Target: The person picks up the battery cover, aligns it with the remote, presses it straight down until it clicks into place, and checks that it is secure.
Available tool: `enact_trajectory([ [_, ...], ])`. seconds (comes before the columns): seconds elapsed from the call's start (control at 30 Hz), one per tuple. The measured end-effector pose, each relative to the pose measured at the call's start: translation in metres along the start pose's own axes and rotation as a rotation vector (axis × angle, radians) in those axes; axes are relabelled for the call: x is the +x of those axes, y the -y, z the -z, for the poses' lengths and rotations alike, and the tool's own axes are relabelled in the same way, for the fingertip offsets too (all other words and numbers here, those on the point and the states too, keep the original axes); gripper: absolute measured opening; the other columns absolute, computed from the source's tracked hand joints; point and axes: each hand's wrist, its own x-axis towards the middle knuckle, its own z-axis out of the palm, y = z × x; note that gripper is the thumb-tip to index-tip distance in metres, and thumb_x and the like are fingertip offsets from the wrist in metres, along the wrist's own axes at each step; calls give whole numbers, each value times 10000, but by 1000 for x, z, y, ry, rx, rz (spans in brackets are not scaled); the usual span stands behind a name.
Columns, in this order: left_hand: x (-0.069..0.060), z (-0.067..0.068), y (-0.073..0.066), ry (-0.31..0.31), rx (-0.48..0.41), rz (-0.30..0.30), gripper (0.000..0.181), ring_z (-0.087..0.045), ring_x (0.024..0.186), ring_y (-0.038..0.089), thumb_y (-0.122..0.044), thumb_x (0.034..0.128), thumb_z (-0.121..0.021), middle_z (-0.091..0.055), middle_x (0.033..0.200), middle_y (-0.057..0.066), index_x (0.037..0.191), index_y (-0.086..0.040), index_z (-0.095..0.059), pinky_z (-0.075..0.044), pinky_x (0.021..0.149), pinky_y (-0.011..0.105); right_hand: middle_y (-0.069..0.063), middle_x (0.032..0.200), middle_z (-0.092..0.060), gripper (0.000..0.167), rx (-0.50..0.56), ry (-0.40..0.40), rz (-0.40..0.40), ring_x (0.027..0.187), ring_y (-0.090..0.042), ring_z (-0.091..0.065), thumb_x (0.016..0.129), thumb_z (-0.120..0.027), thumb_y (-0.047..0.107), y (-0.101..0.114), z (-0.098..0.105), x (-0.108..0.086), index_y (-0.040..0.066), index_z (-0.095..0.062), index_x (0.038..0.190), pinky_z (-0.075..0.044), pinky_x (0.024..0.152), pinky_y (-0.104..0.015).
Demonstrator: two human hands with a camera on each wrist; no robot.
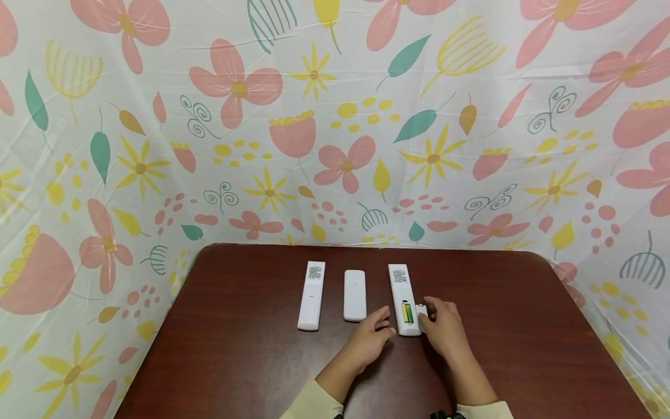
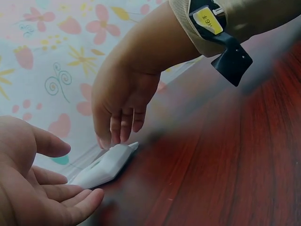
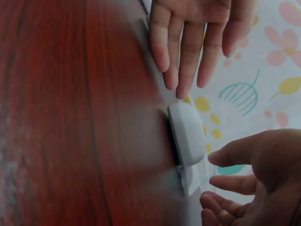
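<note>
A white remote control point(image 1: 409, 330) lies face down in front of me, its battery compartment uncovered and green-yellow batteries point(image 1: 407, 313) inside. Against its right side is the small white battery cover point(image 1: 421, 309). My right hand point(image 1: 444, 327) holds this cover, the thumb across it and the fingers by its far right side; the exact contact is partly hidden. On the other side, my left hand point(image 1: 367, 340) hovers with loosely spread fingers just left of the remote and holds nothing. Both wrist views show the remote's near end point(image 3: 188, 134) between the hands.
Two more white pieces lie to the left on the dark red-brown table point(image 1: 235, 361): a long remote control point(image 1: 311, 305) with a printed label and a shorter, rounded white remote-like piece point(image 1: 355, 297). A flower-patterned cloth point(image 1: 345, 116) hangs behind and along the sides.
</note>
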Motion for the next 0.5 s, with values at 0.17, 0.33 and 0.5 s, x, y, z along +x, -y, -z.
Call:
enact_trajectory([
  [0.17, 2, -4, 2, 9, -7, 6, 583, -536, 1321, 364, -86, 946, -625, -515, 1501, 192, 1491, 18, -447, -521, 992, 375, -306, 1294, -511, 510, -23, 48, -13, 1117, -383, -588, 962, -608, 176, -4, 0, 1, -52, -503, 1406, -478, 933, -535],
  [0.33, 2, -8, 3, 50, 15, 25, 618, -581, 1253, 288, -95, 930, -649, -540, 1483, 164, 1504, -4, -440, -528, 866, 256, -279, 1227, -551, 496, -32, 50, -5, 1064, -353, -609, 955, -611, 169, -8, -1, 3, -61, -520, 1385, -493, 902, -509],
  [0.5, 5, -12, 5, 60, 13, 20, 643, -605, 1142, 204, -81, 900, -665, -608, 1375, 166, 1504, -27, -451, -507, 765, 207, -232, 1136, -601, 485, -48, 54, 3, 991, -307, -610, 941, -615, 163, -8, -1, 4, -64, -542, 1364, -485, 854, -467],
])
